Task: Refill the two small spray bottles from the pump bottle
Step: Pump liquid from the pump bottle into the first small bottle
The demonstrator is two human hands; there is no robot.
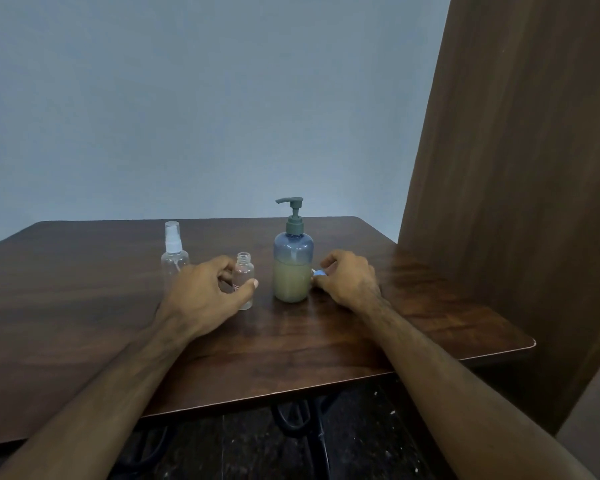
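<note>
Head view looks down on a dark wooden desk (84, 306) with a pale blue-grey wall behind it and a brown wooden panel (520, 168) filling the right side of the frame. Near the middle of the frame, the left hand (205, 292) grips a small uncapped spray bottle (245, 275), thumb in front and fingers curled round its far side; the bottle stands upright on the desk and looks clear and empty. Just behind and left of that hand stands a second clear spray bottle (174, 252), upright, with its white sprayer and transparent cap on. Right of the uncapped bottle, close but apart, stands the pump bottle (293, 268), blue-tinted above and about half full of cloudy yellowish liquid, its grey-green pump nozzle pointing left. Just right of the pump bottle, the right hand (349, 280) rests on the desk with its fingers curled round a small pale blue and white object (318, 273), mostly hidden; what it is cannot be told.
</note>
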